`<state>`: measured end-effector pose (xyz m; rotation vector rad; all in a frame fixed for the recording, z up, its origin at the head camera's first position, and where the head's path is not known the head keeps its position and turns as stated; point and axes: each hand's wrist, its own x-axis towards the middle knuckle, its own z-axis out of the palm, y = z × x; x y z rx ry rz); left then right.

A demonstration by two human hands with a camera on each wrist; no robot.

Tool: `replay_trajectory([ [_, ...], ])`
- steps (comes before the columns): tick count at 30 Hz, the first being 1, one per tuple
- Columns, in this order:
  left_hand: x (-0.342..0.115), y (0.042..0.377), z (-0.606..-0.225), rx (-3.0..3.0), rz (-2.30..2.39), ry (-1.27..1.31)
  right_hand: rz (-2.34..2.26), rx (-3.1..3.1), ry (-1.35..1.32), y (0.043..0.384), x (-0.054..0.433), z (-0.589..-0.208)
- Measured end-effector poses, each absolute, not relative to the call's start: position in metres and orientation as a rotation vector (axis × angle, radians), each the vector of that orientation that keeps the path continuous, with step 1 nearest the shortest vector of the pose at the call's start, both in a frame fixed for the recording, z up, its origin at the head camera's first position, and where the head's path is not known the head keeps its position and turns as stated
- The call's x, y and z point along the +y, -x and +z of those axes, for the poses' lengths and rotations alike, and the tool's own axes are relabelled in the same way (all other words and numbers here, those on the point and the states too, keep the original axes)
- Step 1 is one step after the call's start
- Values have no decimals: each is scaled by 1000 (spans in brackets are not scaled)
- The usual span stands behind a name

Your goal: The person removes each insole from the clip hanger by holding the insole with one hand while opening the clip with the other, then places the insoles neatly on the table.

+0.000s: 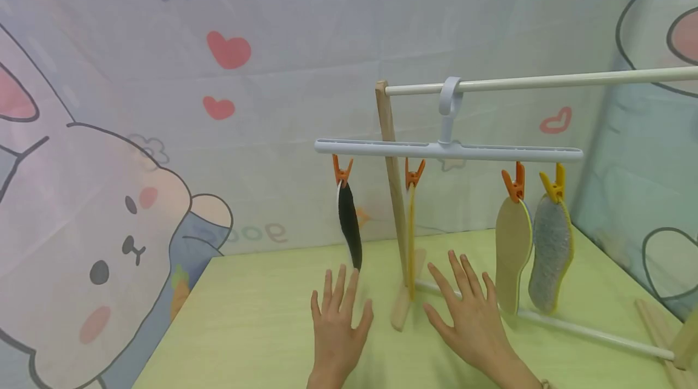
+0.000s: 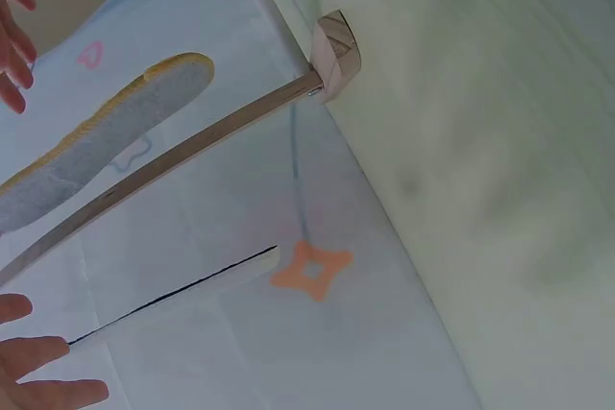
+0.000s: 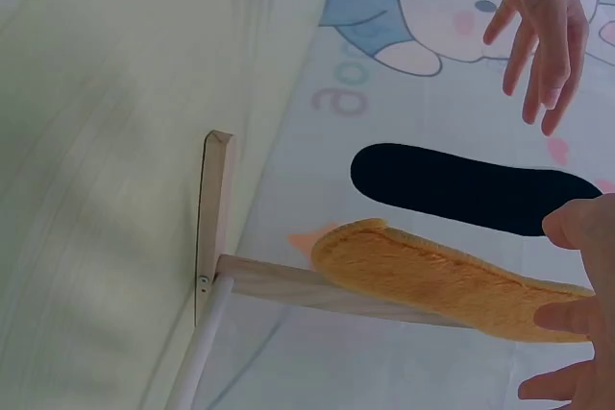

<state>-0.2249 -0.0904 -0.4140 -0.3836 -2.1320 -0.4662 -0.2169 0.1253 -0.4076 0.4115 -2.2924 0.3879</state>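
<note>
My left hand [image 1: 339, 337] hovers with fingers spread, its fingertips just below a black insole [image 1: 351, 225] in the head view. Nothing is in its grasp. Fingers spread and holding nothing, my right hand [image 1: 475, 325] is between an edge-on yellow insole [image 1: 411, 249] and a beige insole [image 1: 511, 256]. A grey fuzzy insole [image 1: 549, 259] with a yellow edge hangs farthest right. Each insole dangles from a clip: orange clips [image 1: 414, 174] on three, a yellow clip [image 1: 555, 183] on the grey one. These clips sit along a white hanger [image 1: 382, 148].
The hanger hooks over a white rod [image 1: 523, 82] on a wooden post [image 1: 386, 116]. A lower white bar [image 1: 589, 331] joins the rack's wooden feet [image 1: 402, 310] on the pale yellow-green table [image 1: 234, 316]. Behind stands a cartoon-printed curtain [image 1: 294, 74].
</note>
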Motion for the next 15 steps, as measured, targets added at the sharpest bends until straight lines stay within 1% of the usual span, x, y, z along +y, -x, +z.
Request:
replay_trajectory([
  [15, -95, 232, -409, -2039, -531, 420, 413, -2198, -440, 219, 122, -405],
])
